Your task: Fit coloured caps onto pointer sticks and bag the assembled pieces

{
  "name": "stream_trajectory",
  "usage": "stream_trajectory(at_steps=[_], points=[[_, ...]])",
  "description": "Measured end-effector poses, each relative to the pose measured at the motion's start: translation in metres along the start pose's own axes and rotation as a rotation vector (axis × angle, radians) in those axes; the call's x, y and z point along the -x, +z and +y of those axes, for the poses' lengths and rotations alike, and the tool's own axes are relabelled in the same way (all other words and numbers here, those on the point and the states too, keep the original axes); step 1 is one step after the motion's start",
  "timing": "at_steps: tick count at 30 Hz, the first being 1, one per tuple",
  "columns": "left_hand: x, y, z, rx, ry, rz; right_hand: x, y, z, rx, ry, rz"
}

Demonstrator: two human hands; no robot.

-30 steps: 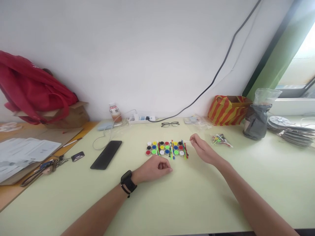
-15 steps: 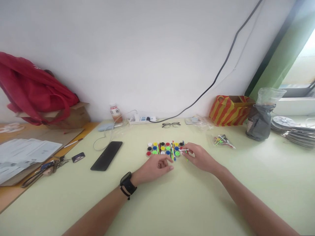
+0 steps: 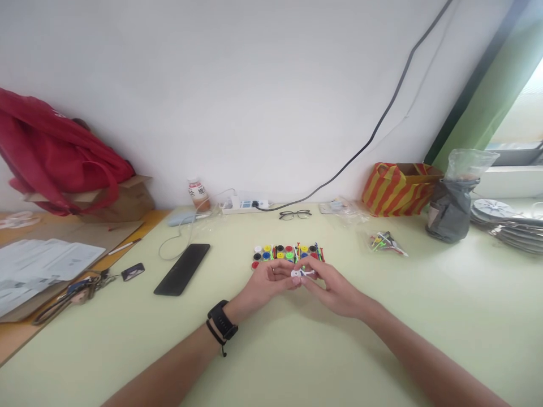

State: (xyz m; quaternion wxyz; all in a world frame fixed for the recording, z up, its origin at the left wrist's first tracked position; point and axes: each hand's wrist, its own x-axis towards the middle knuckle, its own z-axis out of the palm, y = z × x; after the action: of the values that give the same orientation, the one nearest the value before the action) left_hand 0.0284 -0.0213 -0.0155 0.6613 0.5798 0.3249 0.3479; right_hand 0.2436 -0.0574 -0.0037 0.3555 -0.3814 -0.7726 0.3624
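My left hand (image 3: pixel 269 282), with a black watch on its wrist, pinches a small white disc (image 3: pixel 296 273) between thumb and fingers. My right hand (image 3: pixel 335 287) meets it from the other side and grips a thin white plastic stick (image 3: pixel 309 273) against or close beside the disc; whether they are joined I cannot tell. Just behind both hands lies a set of colored round discs (image 3: pixel 280 255) in rows, with colored sticks (image 3: pixel 321 253) between and beside them. My fingers hide the front part of that set.
A black phone (image 3: pixel 182 269) lies to the left, near a white cable. Glasses (image 3: pixel 295 214) and a power strip (image 3: pixel 244 207) sit along the wall. On the right are a small bag of sticks (image 3: pixel 387 243), a striped bag (image 3: pixel 399 189) and a grey bag (image 3: pixel 452 209).
My right hand has moved left from the set's right end, bringing the white stick to my left hand. My left hand has closed on a white disc.
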Motion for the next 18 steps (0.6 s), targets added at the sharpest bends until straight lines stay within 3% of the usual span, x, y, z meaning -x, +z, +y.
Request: stream_trajectory(at_steps=[6,13,18], points=[[-0.003,-0.001,0.0,-0.02,0.063,0.108,0.0,-0.008,0.003,-0.044,0.086,0.089],[-0.002,0.001,-0.008,-0.102,0.167,0.073,-0.006,-0.015,0.005,0.022,0.049,0.13],[-0.003,0.001,-0.012,-0.115,0.184,0.086,-0.006,-0.016,0.002,-0.181,0.146,0.165]])
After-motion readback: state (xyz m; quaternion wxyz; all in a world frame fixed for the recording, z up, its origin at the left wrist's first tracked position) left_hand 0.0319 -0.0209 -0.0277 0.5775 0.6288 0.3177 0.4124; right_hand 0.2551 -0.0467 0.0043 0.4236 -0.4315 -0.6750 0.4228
